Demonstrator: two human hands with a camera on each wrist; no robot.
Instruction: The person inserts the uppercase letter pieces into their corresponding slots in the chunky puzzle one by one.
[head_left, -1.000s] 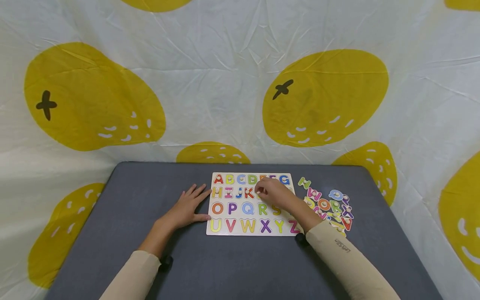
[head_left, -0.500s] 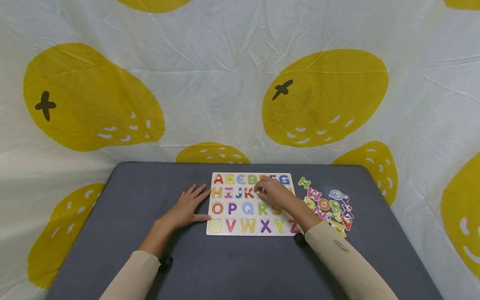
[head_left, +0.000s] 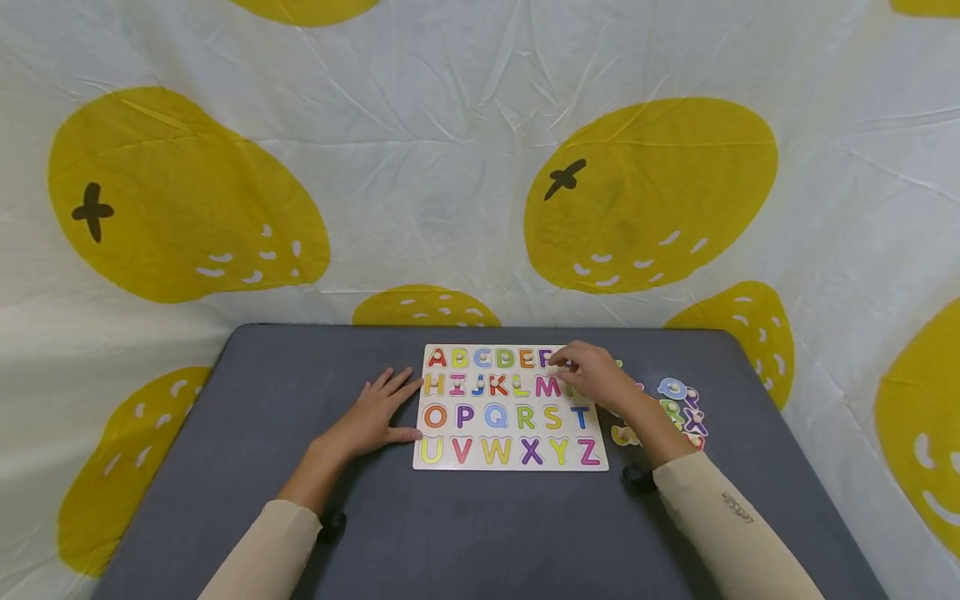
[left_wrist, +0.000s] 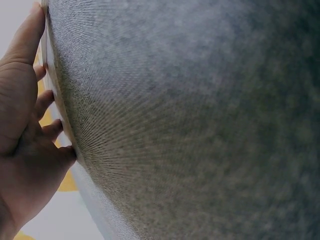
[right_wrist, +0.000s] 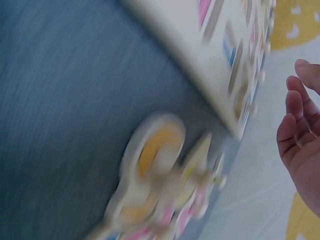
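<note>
A white alphabet puzzle board (head_left: 510, 402) lies on the table, with bright letters in rows. My left hand (head_left: 372, 417) is spread flat beside it, index fingertip and thumb at its left edge. In the left wrist view the left hand (left_wrist: 30, 115) shows outstretched fingers against the grey cloth. Above the board's upper right corner, my right hand (head_left: 592, 375) covers part of the G and N. Seen from the right wrist, the right hand (right_wrist: 302, 115) has loosely bent fingers and nothing between them. A green L piece (head_left: 517, 386) with a knob sits in its slot.
Loose knobbed letter pieces (head_left: 672, 389) lie in a pile right of the board, partly hidden under the right forearm. The grey table (head_left: 480, 533) ends at a fruit-printed cloth (head_left: 427, 208) behind.
My right hand has let go of the L piece and moved right, off the middle of the board toward its upper right corner. My left hand has stayed put.
</note>
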